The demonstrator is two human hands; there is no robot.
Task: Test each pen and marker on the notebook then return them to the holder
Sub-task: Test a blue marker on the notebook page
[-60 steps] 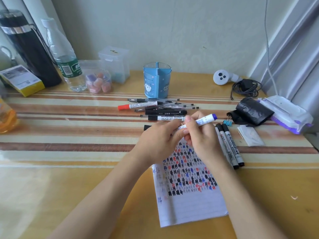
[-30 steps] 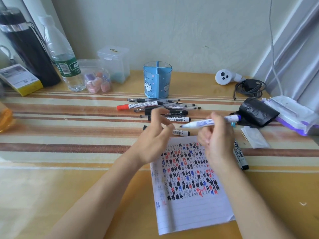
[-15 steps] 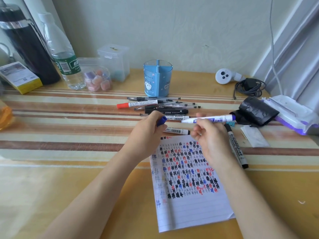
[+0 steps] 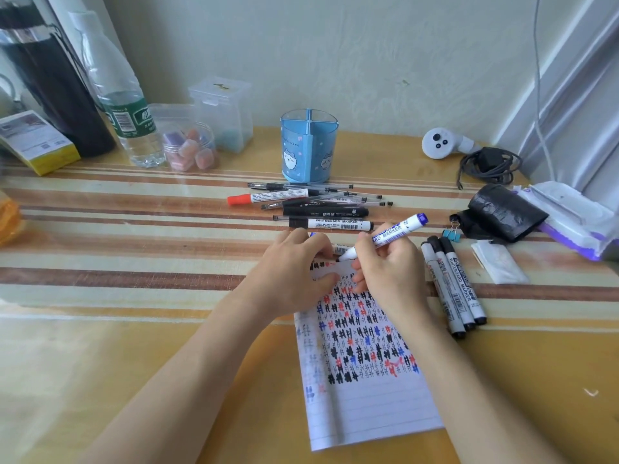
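- Right hand (image 4: 392,269) gripped a blue marker (image 4: 393,233) in a writing hold, fingers curled round the barrel, uncapped tip down on the top edge of the notebook (image 4: 368,403), blue rear end tilted up and to the right.
- Left hand (image 4: 294,269) lay just left of the tip, palm down on the notebook's top left corner, fingers curled round a small blue cap (image 4: 312,234); only a sliver of the cap showed.
- The two hands were nearly touching over the page top.
- Notebook lay flat on the table (image 4: 134,329), lined page covered in black, red and blue hash marks, lower part blank.
- Another marker (image 4: 342,249) lay just beyond the page, mostly hidden by the hands.
- Three black-capped markers (image 4: 452,289) lay side by side just right of the right hand, touching one another.
- Beyond the hands, a loose pile of pens (image 4: 335,192) with a red-capped marker (image 4: 268,197) and two black-bodied markers (image 4: 325,217) lay on the table.
- Blue holder (image 4: 310,152) stood upright behind the pile, near the wall, well apart from both hands; no pens showed above its rim.
- A blue binder clip (image 4: 450,233) lay just beyond the three markers.
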